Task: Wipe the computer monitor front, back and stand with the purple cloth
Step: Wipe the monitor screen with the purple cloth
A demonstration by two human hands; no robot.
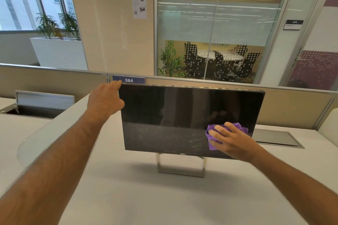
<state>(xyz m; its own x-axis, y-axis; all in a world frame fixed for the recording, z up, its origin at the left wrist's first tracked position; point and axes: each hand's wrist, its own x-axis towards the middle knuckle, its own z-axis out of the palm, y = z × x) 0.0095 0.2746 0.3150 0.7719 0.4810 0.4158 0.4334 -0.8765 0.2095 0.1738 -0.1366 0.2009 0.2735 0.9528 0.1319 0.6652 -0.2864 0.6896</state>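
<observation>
Pressing the purple cloth (226,134) flat against the monitor (173,115), right hand (230,142) open-fingered; left hand (106,98) grips its corner.

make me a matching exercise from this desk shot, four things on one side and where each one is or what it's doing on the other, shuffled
Things
1. left hand
2. right hand
3. purple cloth
4. stand

Places or states
A. rests on the desk under the screen
B. grips the monitor's top left corner
C. bunched against the lower right of the screen
D. presses flat on the cloth

Pairs: 1-B, 2-D, 3-C, 4-A
</observation>
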